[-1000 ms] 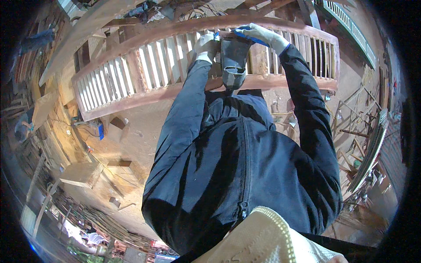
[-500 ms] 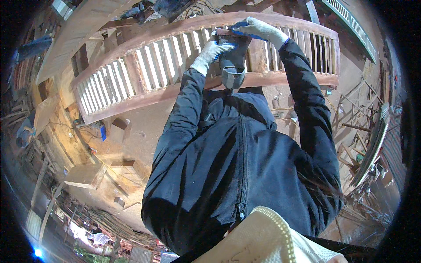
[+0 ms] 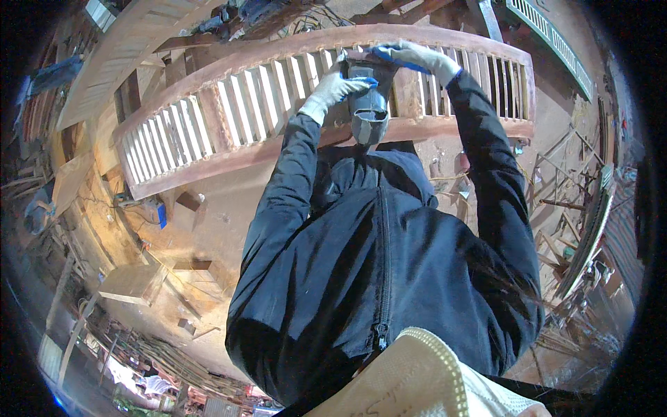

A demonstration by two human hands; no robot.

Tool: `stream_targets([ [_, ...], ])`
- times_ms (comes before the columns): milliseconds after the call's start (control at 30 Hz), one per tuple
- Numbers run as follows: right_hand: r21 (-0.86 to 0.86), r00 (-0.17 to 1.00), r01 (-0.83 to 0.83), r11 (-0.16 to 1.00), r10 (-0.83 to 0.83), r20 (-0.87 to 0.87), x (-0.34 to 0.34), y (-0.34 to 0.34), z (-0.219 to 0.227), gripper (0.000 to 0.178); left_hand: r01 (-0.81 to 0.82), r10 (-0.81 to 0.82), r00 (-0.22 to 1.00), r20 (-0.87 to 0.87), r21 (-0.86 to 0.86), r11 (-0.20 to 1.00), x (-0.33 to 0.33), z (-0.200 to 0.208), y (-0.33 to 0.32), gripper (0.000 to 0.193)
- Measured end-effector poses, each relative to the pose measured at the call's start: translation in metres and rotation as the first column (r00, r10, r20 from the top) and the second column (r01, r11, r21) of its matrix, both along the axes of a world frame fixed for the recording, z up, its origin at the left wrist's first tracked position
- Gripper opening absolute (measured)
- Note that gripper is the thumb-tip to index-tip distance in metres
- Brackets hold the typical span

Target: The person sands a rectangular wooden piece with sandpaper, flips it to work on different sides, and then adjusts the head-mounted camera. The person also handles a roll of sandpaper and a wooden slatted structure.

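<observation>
Both my gloved hands are at a dark, worn strip [image 3: 368,104] that looks like sandpaper. Its lower end curls into an open loop that hangs toward me. My left hand [image 3: 335,90], in a white glove with blue fingers, grips the strip's left side with the thumb across its face. My right hand [image 3: 419,58] is closed over the strip's upper right edge, fingers together; part of its grip is hidden. Behind the strip lies a long slatted wooden panel [image 3: 434,129], with reddish-brown rails and an arched far edge.
Another pale slatted panel [image 3: 114,59] stands at the far left, and a green slatted one [image 3: 556,43] at the far right. Wooden boxes [image 3: 133,283] and a blue object [image 3: 162,215] lie on the dusty floor. Thin timber pieces [image 3: 566,201] clutter the right side.
The strip has tilted and shifted a little, so more of its grey face and curled end show. My right hand has flattened slightly over the upper edge; my left hand keeps its hold.
</observation>
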State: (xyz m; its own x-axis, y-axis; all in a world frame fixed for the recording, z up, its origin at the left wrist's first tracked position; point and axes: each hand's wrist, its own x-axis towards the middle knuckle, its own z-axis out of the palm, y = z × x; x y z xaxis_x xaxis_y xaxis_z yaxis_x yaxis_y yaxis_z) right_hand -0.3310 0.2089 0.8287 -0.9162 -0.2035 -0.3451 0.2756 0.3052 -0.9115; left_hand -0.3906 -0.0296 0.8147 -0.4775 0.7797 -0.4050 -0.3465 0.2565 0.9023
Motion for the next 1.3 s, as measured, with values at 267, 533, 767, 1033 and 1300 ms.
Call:
stream_targets([
  [267,0.304,0.963,0.259,0.917,-0.270,-0.007,0.033,-0.066,0.060,0.043,-0.430,0.442,0.897,-0.005,0.224,0.874,0.045,-0.030,-0.004,0.067],
  [533,0.094,0.873,0.485,0.869,-0.487,-0.006,0.070,-0.034,0.017,0.042,-0.307,0.214,0.882,0.420,0.170,0.936,0.078,-0.038,-0.013,0.055],
  [767,0.269,0.799,0.589,0.762,-0.498,-0.338,0.056,-0.006,0.017,0.038,-0.183,0.118,0.915,0.387,0.136,0.974,0.075,0.013,0.005,0.063],
  [1033,0.418,0.618,0.701,0.578,-0.200,-0.760,0.032,0.004,0.089,0.031,0.026,-0.044,0.916,0.400,0.052,0.998,0.053,-0.023,-0.010,0.053],
  [1300,0.610,0.936,0.241,0.755,-0.014,-0.352,0.049,-0.024,0.029,0.038,0.081,-0.110,0.937,0.331,0.098,0.992,0.032,0.032,-0.007,0.079],
])
